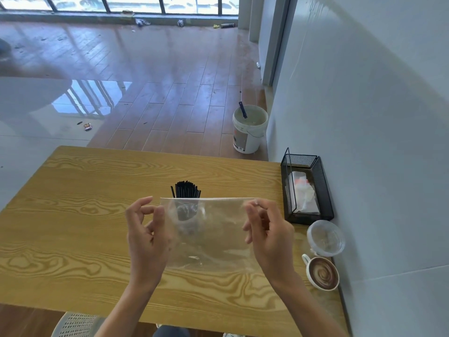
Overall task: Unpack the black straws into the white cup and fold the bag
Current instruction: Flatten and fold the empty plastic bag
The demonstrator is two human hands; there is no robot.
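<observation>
Nearest the viewer, the left hand [145,229] and right hand [267,229] hold the clear, flat plastic bag [209,229] stretched between them above the yellow wood-grain table [73,215]; each hand pinches an upper corner, remaining fingers loosely curled. The bag's long axis runs left to right, its white top edge level and its lower edge hanging toward the viewer. It appears empty. Just beyond it, slightly left of centre and nearer the left hand, the bundle of black straws [185,189] stands upright; the white cup holding them is largely obscured behind the bag. Judgement: unpacking complete, folding not yet begun.
</observation>
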